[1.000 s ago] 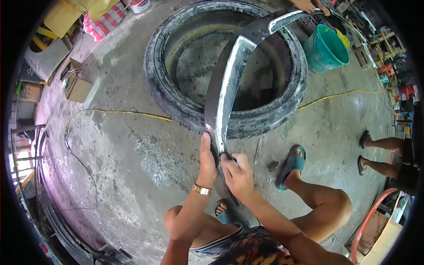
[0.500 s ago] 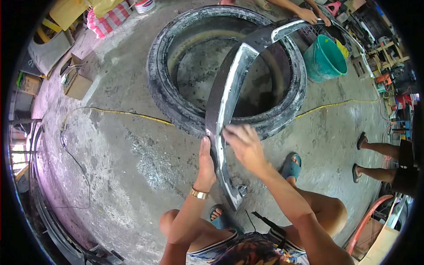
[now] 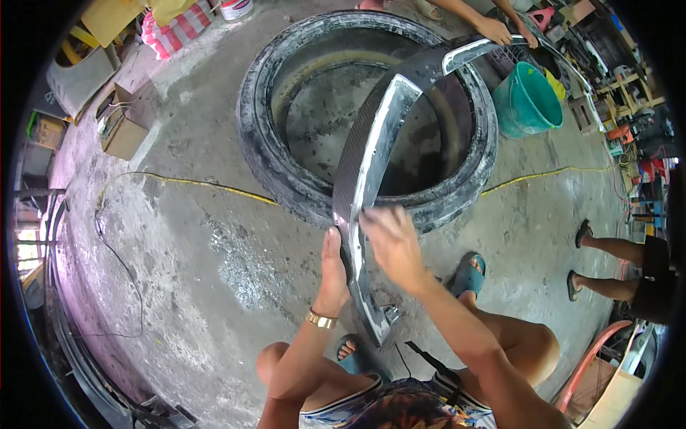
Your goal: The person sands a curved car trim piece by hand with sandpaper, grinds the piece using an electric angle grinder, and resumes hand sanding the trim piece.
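Note:
A long curved car trim piece (image 3: 351, 161), dark with a carbon-fibre weave and a white-coated inner edge, lies across a large scuffed tire (image 3: 257, 136). Its near end juts toward me over the floor. My left hand (image 3: 331, 275) grips the trim from its left side, thumb up along the edge and the other fingers hidden behind it. Against the white edge, my right hand (image 3: 391, 239) presses with curled, slightly blurred fingers. Whatever lies under those fingertips is hidden. At the far end, another person's hands (image 3: 500, 32) rest on the trim.
A green bucket (image 3: 525, 100) stands right of the tire. A yellow cable (image 3: 221, 188) runs over the concrete floor. To the left is a cardboard box (image 3: 125, 136), and a striped sack (image 3: 175, 30) sits at the back. Another person's legs (image 3: 614, 250) show at right.
My right hand has shifted very slightly down and left along the white edge. My left hand keeps its grip. The other person's hands stay at the far end.

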`<state>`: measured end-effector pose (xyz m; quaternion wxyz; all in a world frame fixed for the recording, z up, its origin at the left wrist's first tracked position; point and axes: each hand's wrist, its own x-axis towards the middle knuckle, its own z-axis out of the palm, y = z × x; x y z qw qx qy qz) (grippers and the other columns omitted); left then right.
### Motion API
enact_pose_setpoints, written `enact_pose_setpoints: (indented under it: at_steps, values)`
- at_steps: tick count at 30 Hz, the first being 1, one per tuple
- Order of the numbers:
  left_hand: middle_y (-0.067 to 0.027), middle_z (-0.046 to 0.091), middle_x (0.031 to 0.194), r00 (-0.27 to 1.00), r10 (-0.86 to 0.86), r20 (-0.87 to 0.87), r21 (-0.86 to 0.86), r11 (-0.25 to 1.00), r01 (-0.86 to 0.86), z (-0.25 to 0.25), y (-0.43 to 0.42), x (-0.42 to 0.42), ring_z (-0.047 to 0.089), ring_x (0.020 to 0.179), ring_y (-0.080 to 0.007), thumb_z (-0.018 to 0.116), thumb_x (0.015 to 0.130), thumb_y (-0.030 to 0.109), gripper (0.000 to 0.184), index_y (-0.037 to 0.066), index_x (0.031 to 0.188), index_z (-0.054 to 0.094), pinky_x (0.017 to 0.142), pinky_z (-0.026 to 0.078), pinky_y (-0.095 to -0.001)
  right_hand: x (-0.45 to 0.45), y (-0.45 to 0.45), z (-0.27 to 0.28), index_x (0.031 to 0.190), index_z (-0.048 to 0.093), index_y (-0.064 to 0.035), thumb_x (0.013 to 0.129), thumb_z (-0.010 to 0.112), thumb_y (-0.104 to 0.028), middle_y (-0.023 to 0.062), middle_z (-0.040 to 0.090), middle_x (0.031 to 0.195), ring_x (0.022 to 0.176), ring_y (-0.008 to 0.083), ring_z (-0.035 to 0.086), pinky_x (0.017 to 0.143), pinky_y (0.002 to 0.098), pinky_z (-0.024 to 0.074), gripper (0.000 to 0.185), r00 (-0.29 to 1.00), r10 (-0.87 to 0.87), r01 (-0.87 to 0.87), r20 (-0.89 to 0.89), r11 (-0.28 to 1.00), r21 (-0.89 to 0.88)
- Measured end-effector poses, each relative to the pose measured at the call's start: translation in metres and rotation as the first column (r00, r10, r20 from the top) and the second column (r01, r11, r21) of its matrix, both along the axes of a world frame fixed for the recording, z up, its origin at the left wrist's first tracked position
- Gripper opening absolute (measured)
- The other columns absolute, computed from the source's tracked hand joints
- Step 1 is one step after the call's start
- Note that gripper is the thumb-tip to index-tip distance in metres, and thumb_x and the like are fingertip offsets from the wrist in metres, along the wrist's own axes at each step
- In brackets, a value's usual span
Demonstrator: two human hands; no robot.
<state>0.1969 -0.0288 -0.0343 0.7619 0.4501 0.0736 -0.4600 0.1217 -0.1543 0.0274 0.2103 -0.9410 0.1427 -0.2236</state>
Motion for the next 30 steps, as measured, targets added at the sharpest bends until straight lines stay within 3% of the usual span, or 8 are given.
enact_pose_setpoints:
  at_steps: [1,3,9,12,15,26,28,30]
  values:
    - [-0.0047,0.063,0.118,0.994,0.044,-0.100,-0.050,0.998,-0.050,0.005,-0.002,0.000,0.060,0.107,-0.0129,0.040,0.110,0.038,0.042,0.004,0.130,0.054,0.095,0.048,-0.0311,-0.022,0.020,-0.010,0.112,0.068,-0.0034,0.080,0.066,-0.006,0.0065,0.062,0.117,0.099,0.0294,0.057,0.084,0.0404,0.0457,0.032,0.998,0.046,-0.048,0.038,0.998,0.039]
    - [-0.0046,0.064,0.119,0.995,0.027,-0.092,-0.070,0.997,-0.034,0.004,-0.003,0.002,0.061,0.106,-0.0136,0.039,0.109,0.042,0.046,0.005,0.132,0.055,0.095,0.049,-0.0321,-0.029,0.026,-0.014,0.112,0.068,-0.0033,0.080,0.065,-0.005,0.0066,0.062,0.118,0.099,0.0297,0.056,0.084,0.0408,0.0453,0.032,0.993,0.102,-0.107,0.063,0.991,0.085]
    - [-0.0065,0.064,0.120,0.997,0.022,-0.080,-0.048,0.998,-0.026,0.006,-0.002,0.000,0.062,0.107,-0.0152,0.040,0.108,0.048,0.052,0.005,0.133,0.055,0.097,0.049,-0.0335,-0.017,0.028,-0.010,0.113,0.067,-0.0039,0.079,0.065,-0.005,0.0074,0.061,0.114,0.098,0.0298,0.056,0.083,0.0414,0.0455,0.034,1.000,-0.020,0.021,0.004,1.000,-0.011]
    - [-0.0073,0.064,0.122,0.998,-0.001,-0.056,-0.034,0.999,-0.001,0.007,0.000,-0.001,0.062,0.108,-0.0161,0.040,0.108,0.048,0.053,0.004,0.135,0.054,0.098,0.049,-0.0340,-0.030,0.040,-0.012,0.113,0.067,-0.0037,0.078,0.065,-0.003,0.0077,0.060,0.113,0.099,0.0301,0.055,0.084,0.0411,0.0447,0.035,0.999,0.018,-0.019,0.026,0.999,0.045]
    - [-0.0084,0.063,0.124,0.998,-0.008,-0.061,-0.064,0.998,0.004,0.005,0.000,-0.002,0.061,0.110,-0.0166,0.039,0.108,0.048,0.054,0.004,0.136,0.053,0.099,0.049,-0.0345,-0.009,0.033,-0.003,0.109,0.070,-0.0034,0.081,0.066,-0.001,0.0084,0.062,0.115,0.096,0.0309,0.057,0.083,0.0420,0.0463,0.029,0.996,-0.085,0.086,-0.018,0.994,0.072]
    - [-0.0072,0.063,0.124,0.997,0.059,0.051,0.034,0.998,-0.060,0.002,-0.005,0.000,0.060,0.110,-0.0162,0.039,0.109,0.045,0.051,0.004,0.135,0.053,0.100,0.047,-0.0341,-0.026,0.050,-0.009,0.116,0.067,-0.0024,0.078,0.066,-0.004,0.0098,0.060,0.114,0.095,0.0320,0.055,0.081,0.0427,0.0451,0.037,0.998,-0.057,0.055,0.031,0.996,0.063]
    - [-0.0085,0.060,0.125,0.996,0.034,-0.078,-0.023,0.999,-0.036,0.009,0.000,-0.001,0.059,0.110,-0.0153,0.039,0.110,0.038,0.044,0.002,0.132,0.052,0.096,0.048,-0.0323,0.006,0.019,0.003,0.109,0.070,-0.0021,0.078,0.066,-0.004,0.0086,0.061,0.117,0.101,0.0301,0.057,0.083,0.0412,0.0463,0.031,0.992,-0.087,0.090,-0.096,0.996,0.026]
    - [-0.0080,0.060,0.124,0.996,0.009,-0.094,-0.042,0.999,-0.013,0.005,0.002,0.002,0.058,0.109,-0.0145,0.039,0.110,0.037,0.043,0.002,0.133,0.052,0.095,0.048,-0.0323,0.006,0.021,0.002,0.105,0.072,-0.0014,0.078,0.067,-0.001,0.0092,0.063,0.114,0.098,0.0306,0.059,0.086,0.0405,0.0482,0.028,0.996,-0.089,0.090,-0.026,0.995,0.043]
